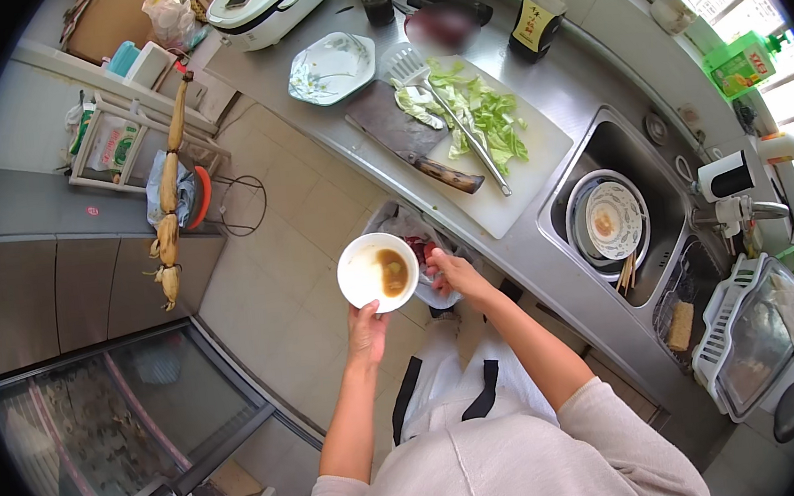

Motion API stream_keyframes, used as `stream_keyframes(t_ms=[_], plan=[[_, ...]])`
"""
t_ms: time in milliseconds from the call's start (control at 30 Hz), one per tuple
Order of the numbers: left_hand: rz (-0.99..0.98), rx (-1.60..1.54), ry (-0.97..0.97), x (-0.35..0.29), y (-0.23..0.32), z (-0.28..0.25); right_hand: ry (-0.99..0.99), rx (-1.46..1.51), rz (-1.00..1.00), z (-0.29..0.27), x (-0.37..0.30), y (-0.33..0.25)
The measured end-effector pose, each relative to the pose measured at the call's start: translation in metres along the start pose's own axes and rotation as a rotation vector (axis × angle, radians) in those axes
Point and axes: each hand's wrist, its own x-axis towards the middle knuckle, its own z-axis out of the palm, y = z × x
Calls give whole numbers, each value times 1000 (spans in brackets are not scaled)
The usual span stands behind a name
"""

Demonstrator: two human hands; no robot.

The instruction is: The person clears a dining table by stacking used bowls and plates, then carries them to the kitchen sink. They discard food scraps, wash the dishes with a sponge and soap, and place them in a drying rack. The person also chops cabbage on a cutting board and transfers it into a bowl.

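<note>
A white bowl (359, 272) with a small pool of brown liquid (392, 273) in it is held in my left hand (366, 331). My thumb lies over its near rim and the other fingers are hidden beneath it. Just right of the bowl is my right hand (454, 279), fingers loosely bent and apart, with nothing visible in them. Behind that hand, below the counter edge, a bin lined with a plastic bag (391, 218) holds dark red scraps. On the counter, a cleaver (401, 134) and a slotted metal spatula (462, 127) rest on a white cutting board (534, 141) with chopped green cabbage (490, 122).
A patterned plate (332, 67), a sauce bottle (537, 14) and a small dark bottle (377, 2) stand on the steel counter (311, 123). The sink (556, 225) at right holds stacked bowls (614, 220) and chopsticks. At left are a wheeled rack (124, 144) and a glass-topped cabinet (129, 423).
</note>
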Motion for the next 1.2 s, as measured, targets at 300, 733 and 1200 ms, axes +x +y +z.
stream_keyframes(t_ms=[300,733,1200], plan=[[61,-27,59,10,37,-36,-2,-1223,-463,53,92,21],[-15,-93,-17,11,22,-19,637,-301,-514,22,28,23],[-7,-134,-29,0,41,-13,561,-765,-830,19,10,-7]])
